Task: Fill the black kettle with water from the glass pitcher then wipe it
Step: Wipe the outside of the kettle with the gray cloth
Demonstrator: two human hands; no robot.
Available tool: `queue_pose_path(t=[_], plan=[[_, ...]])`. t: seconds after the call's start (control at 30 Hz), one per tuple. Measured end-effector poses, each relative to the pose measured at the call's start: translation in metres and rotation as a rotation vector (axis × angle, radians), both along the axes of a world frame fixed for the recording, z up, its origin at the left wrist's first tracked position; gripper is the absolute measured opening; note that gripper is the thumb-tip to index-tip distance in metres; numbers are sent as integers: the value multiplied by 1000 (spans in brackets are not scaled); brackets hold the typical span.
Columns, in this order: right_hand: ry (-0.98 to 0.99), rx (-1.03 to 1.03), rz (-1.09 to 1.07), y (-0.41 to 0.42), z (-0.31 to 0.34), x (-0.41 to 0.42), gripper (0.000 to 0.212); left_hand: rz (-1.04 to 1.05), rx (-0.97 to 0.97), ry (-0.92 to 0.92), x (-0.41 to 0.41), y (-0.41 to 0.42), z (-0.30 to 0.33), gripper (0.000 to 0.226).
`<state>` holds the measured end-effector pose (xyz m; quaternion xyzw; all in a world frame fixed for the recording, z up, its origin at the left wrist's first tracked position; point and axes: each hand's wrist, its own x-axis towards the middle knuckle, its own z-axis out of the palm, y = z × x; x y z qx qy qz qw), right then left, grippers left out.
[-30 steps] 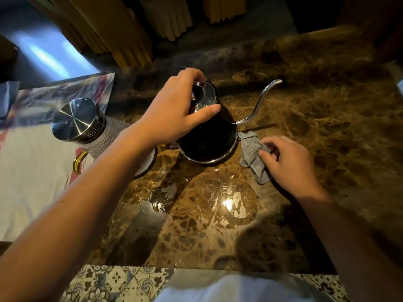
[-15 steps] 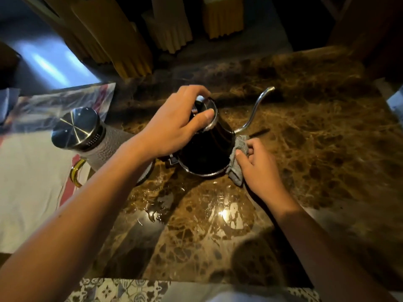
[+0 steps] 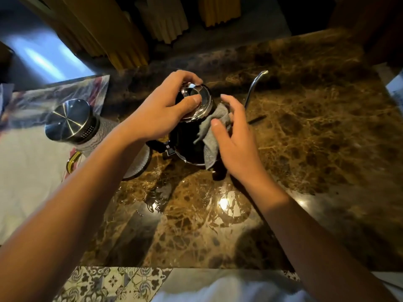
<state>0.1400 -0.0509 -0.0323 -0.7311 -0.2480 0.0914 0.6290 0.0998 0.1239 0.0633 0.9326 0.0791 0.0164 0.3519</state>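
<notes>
Head view showed the right hand (image 3: pixel 234 136) had lifted the crumpled grey cloth (image 3: pixel 210 136) from the brown marble counter (image 3: pixel 305 138) onto the black gooseneck kettle (image 3: pixel 187 147), fingers pressing, while the left hand (image 3: pixel 161 112) gripped its steel lid (image 3: pixel 197 99), so wiping had begun.

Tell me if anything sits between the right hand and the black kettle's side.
Only the grey cloth. The right hand presses it against the black kettle, so it is the wiping tool, not a blockage. The left hand grips the lid from above, clear of that side.
</notes>
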Motion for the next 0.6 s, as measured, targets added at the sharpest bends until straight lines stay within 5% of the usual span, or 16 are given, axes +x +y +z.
queue_pose_path(t=[0.27,0.43,0.6], plan=[[-60,-348,-52,-35,-53,17,34,-3,-17,-8,0,1,-2,30],[300,-8,-332,-52,-31,53,32,-13,-74,14,2,-4,-3,35],[379,97,-106,-46,-8,75,47,-41,69,-53,6,-16,-8,72]])
